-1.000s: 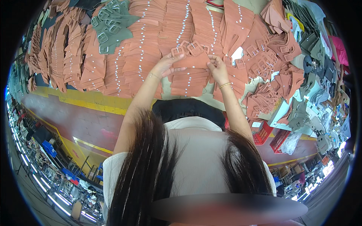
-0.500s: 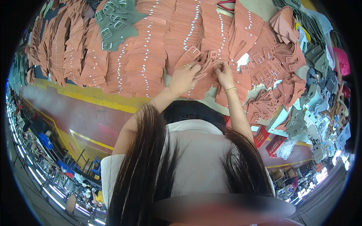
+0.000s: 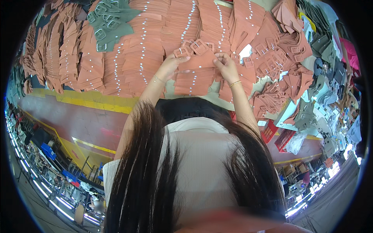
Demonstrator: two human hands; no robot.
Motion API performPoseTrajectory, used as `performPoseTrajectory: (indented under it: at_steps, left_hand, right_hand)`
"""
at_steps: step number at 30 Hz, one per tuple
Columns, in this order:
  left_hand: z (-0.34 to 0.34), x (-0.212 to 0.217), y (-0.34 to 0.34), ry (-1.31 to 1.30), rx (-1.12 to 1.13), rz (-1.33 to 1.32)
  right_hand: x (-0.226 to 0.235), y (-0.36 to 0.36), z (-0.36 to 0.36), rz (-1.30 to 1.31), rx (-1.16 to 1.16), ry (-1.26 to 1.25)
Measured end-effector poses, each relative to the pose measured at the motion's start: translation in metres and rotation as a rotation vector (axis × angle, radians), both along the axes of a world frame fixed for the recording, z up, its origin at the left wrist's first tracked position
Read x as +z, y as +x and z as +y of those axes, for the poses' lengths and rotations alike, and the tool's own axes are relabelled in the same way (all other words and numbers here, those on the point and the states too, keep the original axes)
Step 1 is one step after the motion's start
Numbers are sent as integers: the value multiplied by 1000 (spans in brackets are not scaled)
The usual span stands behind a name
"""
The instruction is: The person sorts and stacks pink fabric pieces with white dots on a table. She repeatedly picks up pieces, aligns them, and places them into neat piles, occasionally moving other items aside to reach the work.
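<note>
There is one left hand (image 3: 169,68) and one right hand (image 3: 227,66), with two bracelets (image 3: 235,83), one to each wrist. Between them lies one uppermost orange piece (image 3: 203,61) with one small white tag (image 3: 200,66), topped by at least three orange buckles (image 3: 194,43). One pile of green pieces (image 3: 120,33) shows at least five silver buckles (image 3: 100,34). Several rows of orange pieces (image 3: 142,62) overlap too closely to count. Elsewhere: two red crates (image 3: 269,132), one clear plastic bag (image 3: 296,143), one pink bundle (image 3: 349,50), at least two blue bins (image 3: 47,150).
</note>
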State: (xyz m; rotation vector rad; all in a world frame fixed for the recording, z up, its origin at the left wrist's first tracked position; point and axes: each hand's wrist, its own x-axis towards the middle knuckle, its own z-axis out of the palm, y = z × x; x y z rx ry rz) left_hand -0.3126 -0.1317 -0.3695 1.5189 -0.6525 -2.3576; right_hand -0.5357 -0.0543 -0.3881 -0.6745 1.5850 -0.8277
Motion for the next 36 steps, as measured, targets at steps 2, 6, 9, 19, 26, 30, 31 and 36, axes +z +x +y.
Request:
performPoseTrajectory:
  at_steps: [2,6,9,19,26,30,31,36]
  left_hand:
    - [-2,0,0,31,-12,11]
    - [-2,-3,2,66,-19,47]
    - [-1,-6,2,59,-17,50]
    - [28,-12,-16,-1199,-401,-592]
    - [29,-16,-23,-1132,-355,-540]
    - [33,-11,-17,-1285,-414,-607]
    - [35,-9,-16,-1339,-415,-606]
    - [47,-2,-14,-1502,-472,-544]
  right_hand:
    - [12,1,-2,-41,-43,26]
    - [31,2,-5,-91,-91,68]
    - [33,3,-5,-87,-97,32]
    - [2,-14,2,168,-155,38]
    - [1,-5,-4,219,-153,-62]
    - [3,0,-7,243,-82,-68]
    - [1,0,-7,251,-62,-78]
    - [-13,1,-8,165,-87,-87]
